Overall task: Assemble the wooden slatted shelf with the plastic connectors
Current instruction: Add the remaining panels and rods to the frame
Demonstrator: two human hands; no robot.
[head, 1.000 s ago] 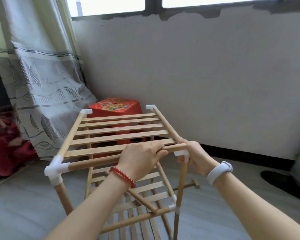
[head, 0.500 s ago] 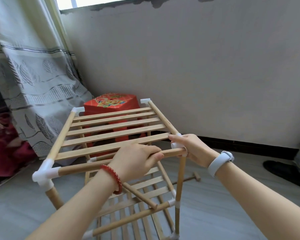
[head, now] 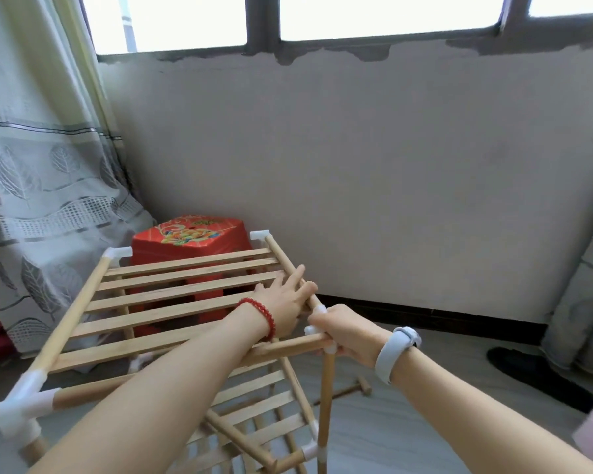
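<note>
Fingers (head: pixel 297 280) of L hand (head: pixel 285 309) now flat, moved off front rail onto side rail by white plastic corner connector (head: pixel 317 331); R hand (head: pixel 351 333) grips it — seating joint.

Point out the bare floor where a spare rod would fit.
Free: grey floor right of the shelf's near right leg, between the small wooden mallet and the dark shoe. Crowded: under the shelf, where lower slats and a red stool sit; both hands fill the near right corner.
</note>
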